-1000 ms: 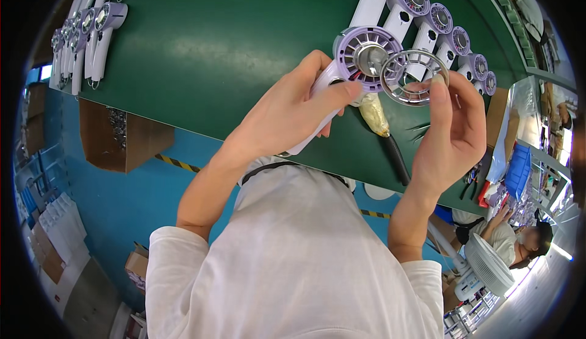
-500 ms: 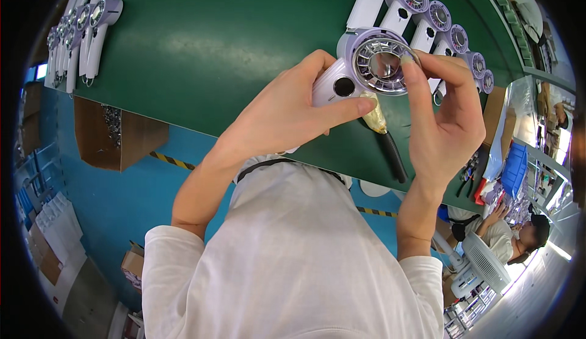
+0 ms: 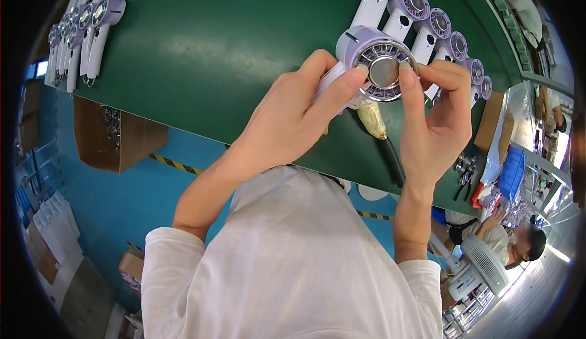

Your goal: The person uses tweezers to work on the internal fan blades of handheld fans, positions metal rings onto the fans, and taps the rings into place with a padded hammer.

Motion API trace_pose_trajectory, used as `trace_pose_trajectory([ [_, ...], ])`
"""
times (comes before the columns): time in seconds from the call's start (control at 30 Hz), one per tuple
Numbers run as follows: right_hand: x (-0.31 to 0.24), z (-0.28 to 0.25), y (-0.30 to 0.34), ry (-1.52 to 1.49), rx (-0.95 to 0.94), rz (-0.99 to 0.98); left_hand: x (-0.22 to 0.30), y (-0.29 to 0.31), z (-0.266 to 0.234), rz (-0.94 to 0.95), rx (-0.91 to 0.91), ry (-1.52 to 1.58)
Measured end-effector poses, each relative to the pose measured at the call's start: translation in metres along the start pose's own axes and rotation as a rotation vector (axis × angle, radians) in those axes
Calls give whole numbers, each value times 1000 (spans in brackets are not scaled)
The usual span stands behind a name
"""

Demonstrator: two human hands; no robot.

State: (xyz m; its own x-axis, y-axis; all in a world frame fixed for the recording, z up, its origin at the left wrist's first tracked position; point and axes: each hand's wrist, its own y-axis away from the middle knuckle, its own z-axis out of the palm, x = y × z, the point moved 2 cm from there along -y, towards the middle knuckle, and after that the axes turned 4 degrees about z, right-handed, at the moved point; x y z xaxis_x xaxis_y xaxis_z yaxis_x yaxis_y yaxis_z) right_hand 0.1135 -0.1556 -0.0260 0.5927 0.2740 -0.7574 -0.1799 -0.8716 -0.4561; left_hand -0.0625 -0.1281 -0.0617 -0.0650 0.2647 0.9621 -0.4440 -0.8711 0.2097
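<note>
A white and lilac handheld fan [image 3: 384, 72] is held up over the green table, its round grille facing me. My left hand [image 3: 284, 110] is closed round its white handle, the thumb pressing on the grille's left side. A shiny chrome ring [image 3: 379, 101] lies round the edge of the grille. At its right edge my right hand [image 3: 441, 116] pinches the ring between thumb and forefinger, the thumb resting on the front. Just below the fan head lies a tool with a black handle [image 3: 391, 161] and a yellowish wrapped end [image 3: 372, 119].
Several more fans [image 3: 412, 6] stand in a slanting row at the right of the green table [image 3: 201, 52]. Another group of fans [image 3: 101, 25] lies at the far left. Below the table edge is a cardboard box [image 3: 137, 144]. A blue bin [image 3: 511, 175] and a co-worker [image 3: 503, 238] are at the right.
The fan's face has turned more toward me. My left thumb has moved from the handle up onto the grille. My right hand keeps its pinch at the ring's right edge.
</note>
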Motion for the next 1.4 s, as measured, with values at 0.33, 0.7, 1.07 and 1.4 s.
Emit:
trace_pose_trajectory([
  [0.33,7,-2,-11,-506,-551,513,-2,3,-8,89,-56,-222],
  [0.7,21,7,10,-469,-491,513,-12,-1,-7,29,-58,-194],
  [1.07,26,-5,38,-330,-339,466,-20,-4,-30,-131,-50,29],
  [1.4,56,-47,123,570,-279,556,-30,-6,-78,-207,49,-15],
])
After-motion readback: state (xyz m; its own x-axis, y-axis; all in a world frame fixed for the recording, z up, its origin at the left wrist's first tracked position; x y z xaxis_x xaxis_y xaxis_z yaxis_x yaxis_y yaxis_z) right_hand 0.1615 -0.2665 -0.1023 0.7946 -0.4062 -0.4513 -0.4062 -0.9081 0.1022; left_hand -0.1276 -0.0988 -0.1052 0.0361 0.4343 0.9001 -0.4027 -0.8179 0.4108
